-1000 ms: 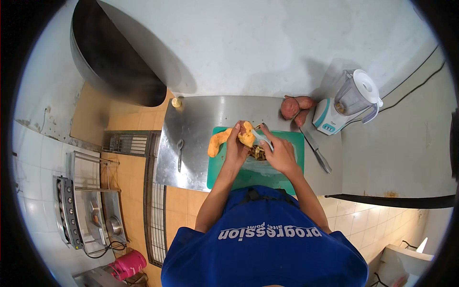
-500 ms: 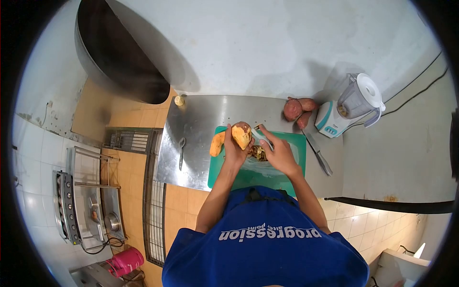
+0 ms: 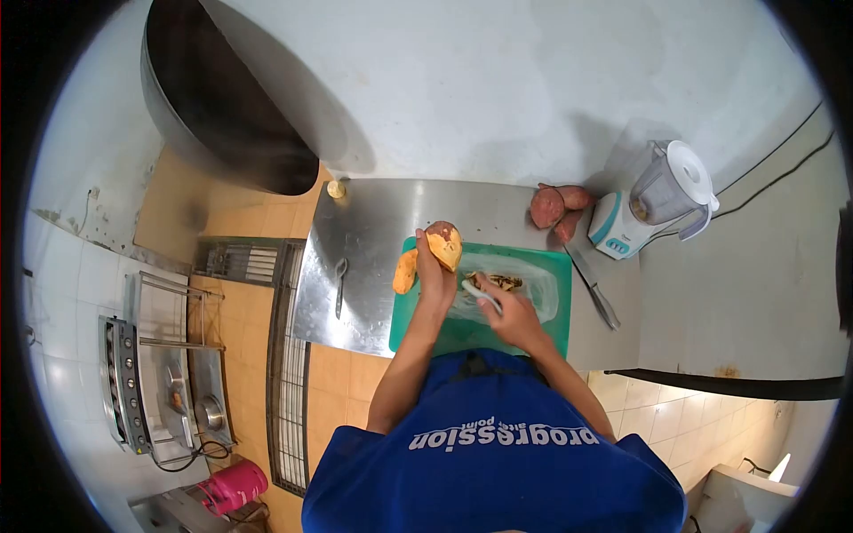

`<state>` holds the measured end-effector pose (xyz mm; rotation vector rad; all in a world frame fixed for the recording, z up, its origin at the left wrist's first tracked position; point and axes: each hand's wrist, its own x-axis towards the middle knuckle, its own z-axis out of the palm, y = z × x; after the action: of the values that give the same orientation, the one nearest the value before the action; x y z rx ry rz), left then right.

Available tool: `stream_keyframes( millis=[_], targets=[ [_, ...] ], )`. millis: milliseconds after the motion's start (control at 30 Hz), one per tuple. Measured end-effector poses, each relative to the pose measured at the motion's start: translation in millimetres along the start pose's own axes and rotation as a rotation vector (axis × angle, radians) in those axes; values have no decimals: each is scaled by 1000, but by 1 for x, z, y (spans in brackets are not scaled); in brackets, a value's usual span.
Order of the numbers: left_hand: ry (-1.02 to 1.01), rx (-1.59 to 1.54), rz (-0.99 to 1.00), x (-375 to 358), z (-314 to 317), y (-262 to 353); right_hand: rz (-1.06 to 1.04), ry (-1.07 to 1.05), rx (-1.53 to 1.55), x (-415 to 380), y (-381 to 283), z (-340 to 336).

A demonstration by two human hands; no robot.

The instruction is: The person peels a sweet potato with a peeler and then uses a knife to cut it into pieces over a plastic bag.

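Note:
My left hand [image 3: 433, 277] is wrapped round a partly peeled sweet potato [image 3: 444, 250], orange below with reddish-brown skin left at its top. Lower and to the right, my right hand [image 3: 516, 318] is closed on a pale-handled peeler [image 3: 482, 296], apart from the sweet potato; its blade is hard to make out. Dark peelings [image 3: 505, 282] lie beside that hand on clear plastic [image 3: 544, 289]. The plastic rests on a green cutting board [image 3: 404, 330]. Another peeled orange sweet potato [image 3: 405, 272] lies at the board's left edge, near my left hand.
Several unpeeled sweet potatoes [image 3: 548, 209] sit at the back right of the steel table [image 3: 364, 266], next to a blender [image 3: 653, 195]. A knife [image 3: 595, 293] lies right of the board, a spoon [image 3: 339, 286] left. A small pale piece [image 3: 336, 189] is at the far left corner.
My right hand with the peeler has moved down and towards me, away from the sweet potato. The sweet potato has turned and shows more orange flesh; the peelings are less covered.

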<state>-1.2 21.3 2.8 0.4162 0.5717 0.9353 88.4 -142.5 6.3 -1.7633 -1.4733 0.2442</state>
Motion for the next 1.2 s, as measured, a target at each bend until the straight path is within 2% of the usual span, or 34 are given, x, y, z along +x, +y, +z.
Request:
stream_keyframes(
  millis=[67, 200, 267, 333, 400, 467, 533, 567, 600, 667, 733, 767, 833, 867, 900, 967, 1000, 1033, 1067, 1100, 1200],
  targets=[
    [15, 10, 20, -4, -7, -4, 296, -116, 117, 7, -13, -23],
    [-23, -7, -65, -5, -8, -9, 357, -142, 98, 26, -24, -50],
    [-55, -20, -93, -6, -10, -9, 464, -212, 16, 35, -28, -55],
    [-178, -103, -198, -7, -7, -6, 457, -195, 46, 42, -34, -60],
    [-107, -78, -238, -13, 2, -6, 451, -181, 76, 47, -33, -58],
    [-34, -54, -280, -16, 4, -7, 282, -81, 101, 51, -27, -49],
    [-188, -31, -287, -14, -1, -11, 227, -30, 136, 58, -25, -41],
    [-185, -31, -286, -14, -4, -13, 172, 19, 170, 60, -25, -38],
    [-164, -6, -246, -15, 1, -14, 172, 17, 171, 60, -28, -36],
    [-141, 18, -204, -12, -3, -16, 285, -123, 50, 58, -34, -34],
    [-287, -52, -68, 5, -15, -16, 230, -179, -10, 40, -28, -31],
    [-289, -54, -59, 8, -15, -11, 182, -232, -68, 28, -23, -27],
    [20, -183, -169, -2, 1, 8, 263, -304, -73, -7, -11, -14],
    [19, -192, -123, 2, 1, 10, 339, -378, -86, -12, -5, -14],
    [21, -197, -122, 5, 0, 11, 338, -383, -89, -10, -7, -20],
    [5, -113, -153, 4, -10, 12, 493, -394, -27, -15, -14, -28],
    [-78, -101, -161, 7, -18, 7, 498, -399, -25, -17, -11, -27],
    [-78, -100, -164, 10, -23, 2, 432, -297, -8, -17, -6, -24],
    [-169, -94, -197, 13, -29, -3, 367, -194, 9, -16, -1, -22],
    [-260, -88, -230, 14, -31, -7, 372, -189, 11, -10, -5, -27],
    [-156, -1, -242, 5, -21, -18, 383, -166, 58, 15, -20, -43]
  ],
)
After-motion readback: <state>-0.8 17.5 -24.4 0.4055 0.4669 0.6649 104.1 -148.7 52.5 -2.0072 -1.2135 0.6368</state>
